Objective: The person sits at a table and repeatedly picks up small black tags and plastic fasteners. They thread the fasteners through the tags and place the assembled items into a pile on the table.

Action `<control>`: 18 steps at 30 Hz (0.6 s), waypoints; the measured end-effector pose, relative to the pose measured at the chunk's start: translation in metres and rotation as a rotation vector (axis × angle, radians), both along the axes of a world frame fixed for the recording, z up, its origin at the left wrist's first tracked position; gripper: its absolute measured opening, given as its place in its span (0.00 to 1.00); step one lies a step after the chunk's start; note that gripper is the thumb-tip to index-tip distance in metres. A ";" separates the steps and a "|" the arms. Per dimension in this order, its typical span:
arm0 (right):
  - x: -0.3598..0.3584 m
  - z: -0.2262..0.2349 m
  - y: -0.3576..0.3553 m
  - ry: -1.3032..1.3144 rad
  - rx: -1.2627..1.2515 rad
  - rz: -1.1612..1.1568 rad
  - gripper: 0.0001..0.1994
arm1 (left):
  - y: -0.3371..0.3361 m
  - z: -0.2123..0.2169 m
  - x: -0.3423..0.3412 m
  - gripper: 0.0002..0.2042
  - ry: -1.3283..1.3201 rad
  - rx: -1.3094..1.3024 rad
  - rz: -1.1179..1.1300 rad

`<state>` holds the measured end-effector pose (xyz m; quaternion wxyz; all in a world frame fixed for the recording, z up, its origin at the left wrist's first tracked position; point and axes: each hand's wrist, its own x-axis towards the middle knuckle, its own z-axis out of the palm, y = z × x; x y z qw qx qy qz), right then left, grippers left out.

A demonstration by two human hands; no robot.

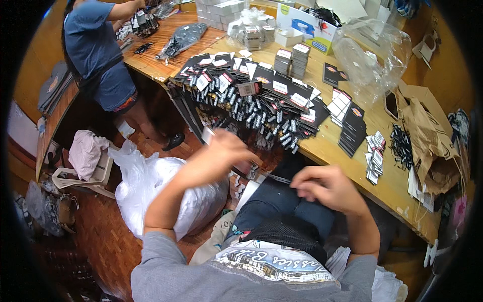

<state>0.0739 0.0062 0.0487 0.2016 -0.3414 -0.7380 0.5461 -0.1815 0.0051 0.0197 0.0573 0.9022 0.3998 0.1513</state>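
Note:
My left hand (pixel 229 149) is raised over my lap, just off the table's near edge, and is smeared by motion. A small white piece (pixel 207 135) shows beside it; whether the hand holds it I cannot tell. My right hand (pixel 329 187) hovers above my thigh with its fingers curled into a pinch. From its fingertips a thin dark cord (pixel 275 178) stretches toward the left hand. Beyond both hands, a broad heap of black hang tags (pixel 271 88) with black strings overhangs the table edge, some showing white labels.
On the wooden table (pixel 359 168) lie stacked tags (pixel 300 59), fanned black tags (pixel 353 128), black strings (pixel 401 146) and a brown paper bag (pixel 427 131). A large white plastic sack (pixel 151 189) stands on the floor at left. A co-worker (pixel 95 45) handles tags at the far left.

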 end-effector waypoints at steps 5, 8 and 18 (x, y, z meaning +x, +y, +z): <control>-0.114 -0.025 0.038 0.279 -0.225 0.185 0.07 | 0.056 0.058 -0.090 0.07 0.431 0.426 0.503; -0.182 -0.040 0.068 0.440 -0.323 0.178 0.08 | 0.117 0.059 -0.124 0.06 0.613 0.632 0.471; -0.243 -0.075 0.106 0.255 -0.023 0.102 0.12 | 0.221 0.006 -0.152 0.16 0.247 0.514 0.547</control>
